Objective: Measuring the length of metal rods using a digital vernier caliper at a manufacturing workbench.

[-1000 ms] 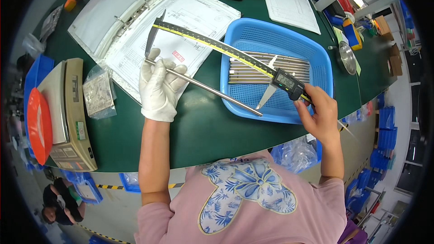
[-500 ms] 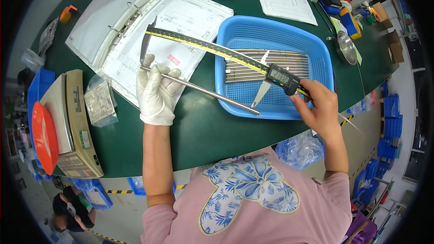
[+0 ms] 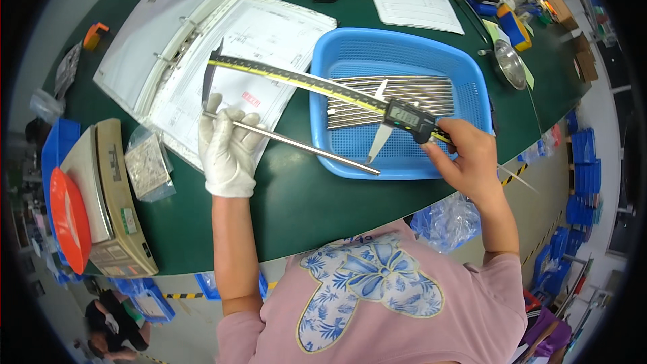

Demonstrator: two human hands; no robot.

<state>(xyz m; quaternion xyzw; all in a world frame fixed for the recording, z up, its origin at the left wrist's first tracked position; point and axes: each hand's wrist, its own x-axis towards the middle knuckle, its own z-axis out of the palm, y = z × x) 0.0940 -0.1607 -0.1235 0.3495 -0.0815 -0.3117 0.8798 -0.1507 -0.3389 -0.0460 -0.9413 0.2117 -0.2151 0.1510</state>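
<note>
Gloved left hand [image 3: 228, 155] grip on rod [image 3: 296, 144]

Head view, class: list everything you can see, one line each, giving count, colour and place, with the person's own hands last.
digital caliper: one, long, yellow scale, across binder and basket
metal rod: one, silver, between the caliper's jaws
basket: one, blue, right of centre, holding silver rods
binder: one, white, open, upper left
weighing scale: one, beige, left edge
bag of small parts: one, clear, beside scale
table: one, green
left hand: white glove, gripping rod
right hand: bare, holding caliper's slider
</note>
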